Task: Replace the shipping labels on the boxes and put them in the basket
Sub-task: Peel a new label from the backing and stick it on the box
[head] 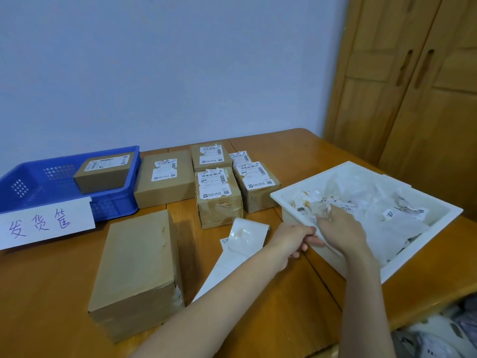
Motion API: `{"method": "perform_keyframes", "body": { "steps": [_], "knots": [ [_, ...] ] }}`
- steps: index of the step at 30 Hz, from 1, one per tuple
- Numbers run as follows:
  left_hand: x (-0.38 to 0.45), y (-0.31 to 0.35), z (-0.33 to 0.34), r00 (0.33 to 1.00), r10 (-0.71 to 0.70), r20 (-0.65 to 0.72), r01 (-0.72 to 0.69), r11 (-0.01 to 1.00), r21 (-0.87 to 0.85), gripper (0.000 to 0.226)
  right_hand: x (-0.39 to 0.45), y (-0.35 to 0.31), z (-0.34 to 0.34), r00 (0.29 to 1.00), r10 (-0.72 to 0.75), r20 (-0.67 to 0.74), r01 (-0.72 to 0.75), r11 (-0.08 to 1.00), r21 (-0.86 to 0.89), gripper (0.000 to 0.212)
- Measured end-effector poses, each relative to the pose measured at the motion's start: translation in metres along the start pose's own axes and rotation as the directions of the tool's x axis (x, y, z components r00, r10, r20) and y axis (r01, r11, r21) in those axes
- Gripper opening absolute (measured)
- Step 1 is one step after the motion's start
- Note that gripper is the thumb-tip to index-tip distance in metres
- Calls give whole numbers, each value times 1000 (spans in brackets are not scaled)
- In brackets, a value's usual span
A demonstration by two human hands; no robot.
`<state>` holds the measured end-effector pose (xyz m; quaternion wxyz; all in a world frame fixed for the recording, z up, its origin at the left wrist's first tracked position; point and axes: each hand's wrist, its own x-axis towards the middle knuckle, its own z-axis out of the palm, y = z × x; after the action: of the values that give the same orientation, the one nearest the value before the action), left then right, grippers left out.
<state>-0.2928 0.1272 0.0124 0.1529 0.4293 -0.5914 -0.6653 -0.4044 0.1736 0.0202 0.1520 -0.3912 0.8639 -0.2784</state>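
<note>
The left hand (296, 241) curls its fingers (308, 245) round the near rim of the white tray (366, 174), thumb over the edge; the right hand (340, 226) reaches over that rim, its fingers (329, 215) pinching crumpled label scraps (312, 202) just inside the tray's near corner; more torn paper and backing sheets lie deeper in the tray, beyond the right fingers. Just left of the left fingers, touching the desk (296, 156), lies a strip of label backing (240, 244) curled up at its far end; the left forearm crosses over its near part. Further left of the fingers sits a bare cardboard box (136, 270), its top without any label. Beyond the fingers stands a cluster of labelled boxes (219, 195), five in all, packed close together, their labels partly torn or wrinkled; whether the boxes touch each other cannot be told everywhere. Far left of the fingers is the blue basket (31, 182), with one labelled box (103, 171) leaning inside against its right wall; a paper sign (44, 223) with handwritten characters hangs on the basket's near wall. To the right, beyond the tray, stands a wooden wardrobe (413, 86).
</note>
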Motion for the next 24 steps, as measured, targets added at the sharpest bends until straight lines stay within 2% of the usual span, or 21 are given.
{"method": "perform_keyframes", "body": {
  "steps": [2,6,10,15,17,19,20,24],
  "knots": [
    [2,-1,0,1000,2,0,-2,1000,-3,19,-1,-2,-2,999,44,28,-44,999,20,13],
    [5,-3,-1,1000,5,11,-5,1000,4,17,-3,-5,-6,989,138,48,-145,970,194,23],
    [7,-5,-1,1000,0,13,0,1000,3,15,-4,-4,-8,988,153,36,-157,955,250,24],
    [10,-6,-1,1000,-17,-12,17,999,28,23,-5,-5,-8,981,170,90,-192,900,391,36],
    [10,-6,-1,1000,-18,-6,18,1000,15,23,-2,-3,-5,984,178,21,-170,886,431,31],
    [7,-5,0,1000,-11,9,11,1000,-5,20,1,0,-4,972,186,-145,-111,902,417,22],
    [6,-4,0,1000,-13,11,13,1000,-9,19,0,1,-5,958,183,-220,-73,899,432,24],
    [1,-2,-4,999,-10,33,9,999,38,24,0,3,-4,926,196,-322,63,761,646,57]
  ]
}}
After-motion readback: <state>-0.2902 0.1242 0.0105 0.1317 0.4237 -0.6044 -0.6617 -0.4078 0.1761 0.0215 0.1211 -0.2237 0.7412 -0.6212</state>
